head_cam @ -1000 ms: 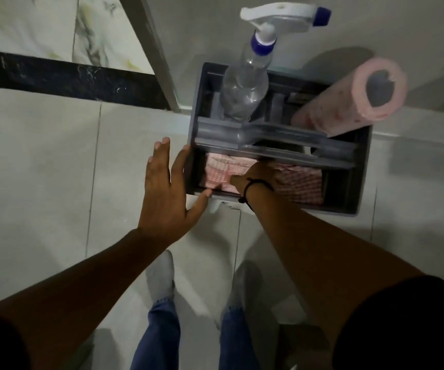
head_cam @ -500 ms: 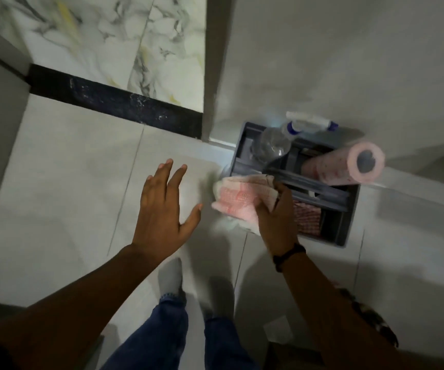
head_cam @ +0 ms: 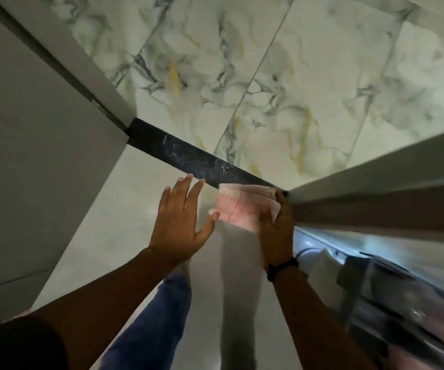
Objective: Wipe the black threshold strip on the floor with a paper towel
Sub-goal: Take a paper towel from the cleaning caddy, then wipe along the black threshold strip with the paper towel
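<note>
While towel is unplaced: right hand (head_cam: pixel 275 225) fingers clamped on paper towel (head_cam: pixel 242 205).
Left hand (head_cam: pixel 180 222): fingers spread, empty.
Advice: press flat along threshold strip (head_cam: pixel 188 158).

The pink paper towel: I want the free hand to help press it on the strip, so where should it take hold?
Likely the loose left edge of the pink paper towel, approached from the left hand's side: the right hand already pinches its right end.

No legible text, label, brand, number or sign appeared; the paper towel (head_cam: pixel 244 205) bore only a red check print, without any readable characters.
</note>
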